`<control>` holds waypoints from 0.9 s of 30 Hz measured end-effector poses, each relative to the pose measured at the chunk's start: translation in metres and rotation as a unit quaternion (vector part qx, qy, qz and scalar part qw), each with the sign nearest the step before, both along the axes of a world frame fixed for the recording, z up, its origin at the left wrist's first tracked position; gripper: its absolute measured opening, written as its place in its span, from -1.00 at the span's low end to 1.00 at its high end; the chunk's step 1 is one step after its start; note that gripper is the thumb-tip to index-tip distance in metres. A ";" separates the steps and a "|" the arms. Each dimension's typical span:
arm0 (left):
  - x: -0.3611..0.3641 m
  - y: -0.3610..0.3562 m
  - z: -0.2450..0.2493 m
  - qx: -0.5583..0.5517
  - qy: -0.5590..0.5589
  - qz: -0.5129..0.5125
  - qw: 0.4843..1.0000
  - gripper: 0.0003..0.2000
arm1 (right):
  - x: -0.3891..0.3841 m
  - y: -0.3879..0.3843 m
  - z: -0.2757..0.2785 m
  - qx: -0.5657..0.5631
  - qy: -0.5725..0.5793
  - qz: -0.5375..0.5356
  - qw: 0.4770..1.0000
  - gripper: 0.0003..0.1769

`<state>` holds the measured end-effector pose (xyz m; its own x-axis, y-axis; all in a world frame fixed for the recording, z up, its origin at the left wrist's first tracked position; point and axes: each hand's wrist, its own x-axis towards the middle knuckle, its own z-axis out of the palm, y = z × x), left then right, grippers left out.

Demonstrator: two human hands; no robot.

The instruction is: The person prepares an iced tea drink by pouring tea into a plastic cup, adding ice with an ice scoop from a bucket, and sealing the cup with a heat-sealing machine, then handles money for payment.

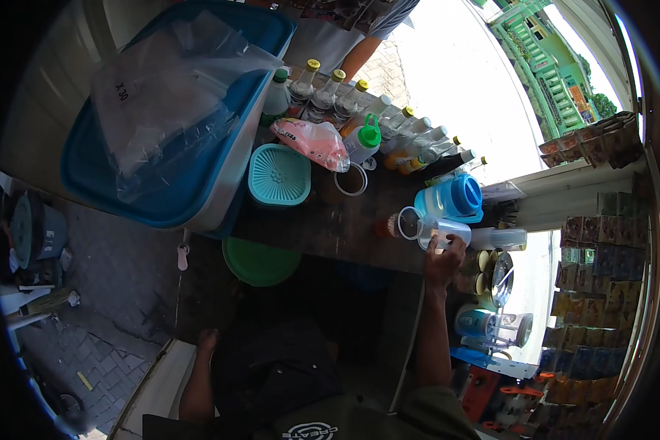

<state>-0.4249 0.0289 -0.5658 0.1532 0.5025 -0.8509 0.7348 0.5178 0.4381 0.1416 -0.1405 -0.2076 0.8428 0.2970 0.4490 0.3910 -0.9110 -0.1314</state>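
Observation:
My right hand (446, 262) is closed around a clear plastic cup (456, 229) at the right end of the dark counter (312, 233). The cup lies tilted toward a white-rimmed container (409, 222), and more stacked clear cups (500, 239) lie just to its right. Right behind it stands a blue water jug (451, 198). My left hand (208, 339) hangs low beside my body, near a pale panel edge. Its fingers are too dark and small to make out.
Several glass bottles (323, 97) line the counter's back edge. A turquoise basket (279, 174), a pink packet (312, 143) and a large blue-lidded box (88, 172) with plastic bags stand left. Sachet strips (598, 279) hang right. Another person's arm (361, 55) shows beyond the bottles.

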 end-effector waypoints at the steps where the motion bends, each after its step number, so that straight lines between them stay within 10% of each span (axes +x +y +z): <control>1: -0.006 0.002 -0.010 -0.057 -0.020 0.045 0.997 -0.75 | 0.010 -0.019 -0.010 0.088 0.026 -0.058 0.994 -0.71; 10: 0.059 0.018 0.004 -0.027 0.037 0.041 0.998 -0.74 | 0.075 -0.125 -0.144 0.420 0.332 -0.197 0.822 -0.60; 14: 0.112 0.057 -0.107 0.199 0.059 -0.225 0.952 -0.51 | 0.073 -0.105 -0.137 0.448 0.329 -0.148 0.818 -0.46; 16: 0.127 0.087 -0.167 0.225 0.049 -0.167 0.959 -0.48 | 0.040 -0.090 -0.144 0.464 0.132 -0.132 0.866 -0.46; 19: 0.169 0.115 -0.270 0.236 -0.024 0.001 0.971 -0.38 | -0.048 -0.090 -0.260 0.387 -0.145 0.038 0.910 -0.76; 22: 0.214 0.101 -0.260 0.331 -0.033 0.079 0.940 -0.36 | -0.110 -0.029 -0.382 0.343 0.298 0.189 0.871 -0.67; 27: 0.161 0.012 -0.244 0.353 -0.154 0.169 0.907 -0.44 | -0.058 0.096 -0.642 0.072 0.403 0.295 0.863 -0.57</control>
<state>-0.2642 0.0406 -0.8097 0.0653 0.9683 -0.2412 0.3733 0.2005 0.9058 0.0839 -0.0446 -0.8492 0.6195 0.7716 -0.1442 0.5108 -0.5357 -0.6724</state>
